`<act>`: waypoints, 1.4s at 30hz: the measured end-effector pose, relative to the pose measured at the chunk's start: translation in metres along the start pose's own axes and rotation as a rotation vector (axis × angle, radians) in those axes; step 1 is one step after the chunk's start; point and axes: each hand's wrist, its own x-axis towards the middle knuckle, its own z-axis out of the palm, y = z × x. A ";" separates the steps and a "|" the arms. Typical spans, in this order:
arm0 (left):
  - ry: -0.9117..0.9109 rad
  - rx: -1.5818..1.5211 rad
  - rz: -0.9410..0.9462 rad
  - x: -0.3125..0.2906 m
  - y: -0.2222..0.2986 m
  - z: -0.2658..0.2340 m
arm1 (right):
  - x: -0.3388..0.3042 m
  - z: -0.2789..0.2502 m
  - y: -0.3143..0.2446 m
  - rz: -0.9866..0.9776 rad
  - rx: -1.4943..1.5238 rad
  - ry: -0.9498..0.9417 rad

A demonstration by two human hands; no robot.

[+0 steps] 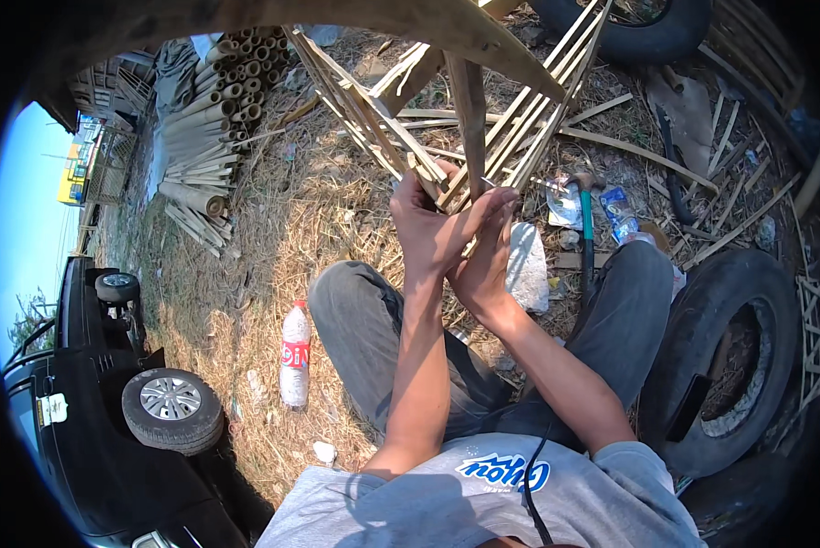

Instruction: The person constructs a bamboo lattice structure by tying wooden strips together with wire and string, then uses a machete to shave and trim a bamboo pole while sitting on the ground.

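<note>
In front of my knees, my two hands are close together, wrists nearly crossing, at the low point where two bundles of thin bamboo strips meet in a V. My left hand has its fingers curled round the lower ends of the left bundle. Beside it, my right hand is closed at the foot of the right bundle, its fingertips partly hidden. Between the bundles, an upright wooden stick comes down to my hands from a curved wooden piece overhead.
A hammer with a teal handle lies by my right knee, near a pale stone block. Tires lie at right. A bottle is on the straw at left, near a dark vehicle. Bamboo poles are stacked far left.
</note>
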 end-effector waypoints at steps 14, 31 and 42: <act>0.170 -0.227 -0.085 -0.022 0.002 0.030 | -0.024 0.002 0.018 0.136 -0.116 -0.150; 0.128 -0.362 -0.143 -0.023 0.000 0.024 | -0.015 -0.001 0.014 0.078 -0.134 -0.162; 0.219 -0.052 0.015 -0.019 -0.003 0.022 | -0.001 0.012 0.014 0.065 -0.104 -0.132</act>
